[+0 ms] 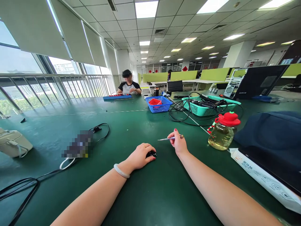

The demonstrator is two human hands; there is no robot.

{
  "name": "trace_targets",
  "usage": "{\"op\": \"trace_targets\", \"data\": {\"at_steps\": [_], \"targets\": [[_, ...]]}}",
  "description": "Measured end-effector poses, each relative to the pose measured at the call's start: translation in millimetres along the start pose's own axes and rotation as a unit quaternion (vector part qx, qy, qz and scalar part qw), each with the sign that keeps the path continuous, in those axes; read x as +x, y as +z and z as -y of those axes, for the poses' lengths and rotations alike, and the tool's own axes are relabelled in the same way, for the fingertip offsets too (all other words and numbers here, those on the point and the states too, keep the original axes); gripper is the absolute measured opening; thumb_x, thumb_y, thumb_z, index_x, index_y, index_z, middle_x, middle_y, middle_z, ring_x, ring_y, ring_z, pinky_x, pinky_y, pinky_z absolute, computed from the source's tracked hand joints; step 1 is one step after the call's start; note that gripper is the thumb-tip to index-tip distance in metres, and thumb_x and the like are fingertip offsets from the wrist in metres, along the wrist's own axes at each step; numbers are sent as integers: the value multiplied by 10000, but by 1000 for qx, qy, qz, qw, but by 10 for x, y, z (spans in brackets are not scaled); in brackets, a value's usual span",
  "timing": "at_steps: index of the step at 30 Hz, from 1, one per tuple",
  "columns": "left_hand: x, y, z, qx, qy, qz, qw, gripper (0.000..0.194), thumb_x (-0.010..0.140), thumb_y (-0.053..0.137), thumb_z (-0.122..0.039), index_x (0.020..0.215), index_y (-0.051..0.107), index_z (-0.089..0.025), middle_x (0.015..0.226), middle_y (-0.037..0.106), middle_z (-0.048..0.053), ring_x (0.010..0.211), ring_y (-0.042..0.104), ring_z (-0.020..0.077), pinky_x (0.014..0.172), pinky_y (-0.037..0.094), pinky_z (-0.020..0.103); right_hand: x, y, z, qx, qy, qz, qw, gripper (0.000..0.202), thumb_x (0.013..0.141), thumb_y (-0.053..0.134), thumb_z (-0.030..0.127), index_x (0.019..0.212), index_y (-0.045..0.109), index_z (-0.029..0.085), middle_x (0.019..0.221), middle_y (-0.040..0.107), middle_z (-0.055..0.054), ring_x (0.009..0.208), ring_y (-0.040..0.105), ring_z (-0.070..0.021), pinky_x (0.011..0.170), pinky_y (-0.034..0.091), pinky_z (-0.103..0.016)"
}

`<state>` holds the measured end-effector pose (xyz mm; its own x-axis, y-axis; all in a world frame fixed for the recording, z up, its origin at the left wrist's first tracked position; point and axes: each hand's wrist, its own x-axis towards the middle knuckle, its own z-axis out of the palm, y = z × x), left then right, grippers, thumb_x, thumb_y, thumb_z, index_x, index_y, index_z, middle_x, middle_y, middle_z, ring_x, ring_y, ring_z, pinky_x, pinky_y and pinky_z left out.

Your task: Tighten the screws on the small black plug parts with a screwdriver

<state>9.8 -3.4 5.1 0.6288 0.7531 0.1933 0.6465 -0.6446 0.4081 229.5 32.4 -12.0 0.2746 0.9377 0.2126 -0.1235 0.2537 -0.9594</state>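
My left hand (pixel 142 155) rests on the green table with its fingers curled round a small shiny black object (pixel 151 154). Much of that object is covered by the fingers, and its kind cannot be made out. Opposite it, my right hand (pixel 178 142) pinches a slim silver tool with a pointed tip (pixel 164 139). The tip points left, above and to the right of the black object and apart from it. A brownish end of the tool shows beyond the fingers; whether it is tweezers or another pointed tool is unclear.
A jar with a red lid (pixel 221 133), a white box (pixel 265 177) and a dark blue bag (pixel 270 131) stand right. Ahead are a blue basket (pixel 158 108) and a teal basket (pixel 196 110) with cables. Left lies a cabled phone-like item (pixel 80 144). A person (pixel 129 86) sits opposite.
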Motion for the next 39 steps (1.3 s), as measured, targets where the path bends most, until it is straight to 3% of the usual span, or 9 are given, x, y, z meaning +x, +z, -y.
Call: {"op": "trace_targets", "data": {"at_steps": [8,11,14,18,23,29,32,35,39], "targets": [[-52,115,-214,17,-30,-36,999,195,852,639,-303,1039,641,-248,1061,663,28,1052,551,218,972,441,396,-20,-43,-21,1,-10,8,1000,666,726,505,803,538,639,178,395,438,13,366,369,-81,343,257,-222],[-308,71,-372,-1,-19,-16,1000,172,858,619,-295,1022,633,-246,1061,644,28,1046,549,206,977,444,385,-15,-51,-22,13,2,5,1000,655,727,517,793,542,641,177,391,438,15,355,365,-78,335,256,-219],[-724,-57,-444,-12,-18,6,1000,163,857,598,-279,1015,620,-248,1036,637,26,1030,557,194,975,453,368,-18,-53,2,22,6,-2,1000,639,747,520,770,541,639,177,392,438,16,349,364,-75,333,259,-219],[-1346,-342,-272,3,-73,16,997,166,863,559,-274,1016,617,-248,1060,645,40,1022,583,191,940,489,338,-43,-40,38,18,5,-21,1000,610,779,522,725,540,640,176,398,445,15,359,379,-78,340,263,-221],[-2018,-801,280,100,-179,-19,979,248,905,483,-380,1042,645,-252,1106,670,59,1051,614,209,947,500,337,-43,-16,35,34,8,-15,999,577,792,528,691,549,634,178,407,451,20,357,381,-77,342,261,-228],[-2540,-1222,855,232,-270,-64,932,356,867,463,-458,1064,663,-240,1136,698,71,1102,618,262,1010,457,413,20,-40,31,79,27,-46,995,581,746,552,723,550,620,180,402,442,25,343,356,-69,330,259,-223],[-2648,-1352,865,289,-332,-114,891,448,869,400,-463,1149,614,-187,1168,683,105,1093,624,279,997,452,427,16,-41,46,75,25,-37,996,582,751,549,725,554,620,183,407,440,25,343,358,-72,325,260,-223],[-2684,-1413,698,330,-385,-157,847,518,856,382,-532,1182,560,-171,1108,703,106,1010,651,291,906,491,413,-5,-24,51,65,14,-27,997,578,754,553,720,555,627,183,413,449,19,349,365,-75,325,261,-224],[-2674,-1389,471,309,-427,-150,836,435,935,260,-500,1112,560,-240,1037,731,43,930,680,250,779,507,342,-9,-15,32,58,8,-29,998,580,754,553,723,556,636,184,413,450,17,354,369,-77,325,263,-222]]}}
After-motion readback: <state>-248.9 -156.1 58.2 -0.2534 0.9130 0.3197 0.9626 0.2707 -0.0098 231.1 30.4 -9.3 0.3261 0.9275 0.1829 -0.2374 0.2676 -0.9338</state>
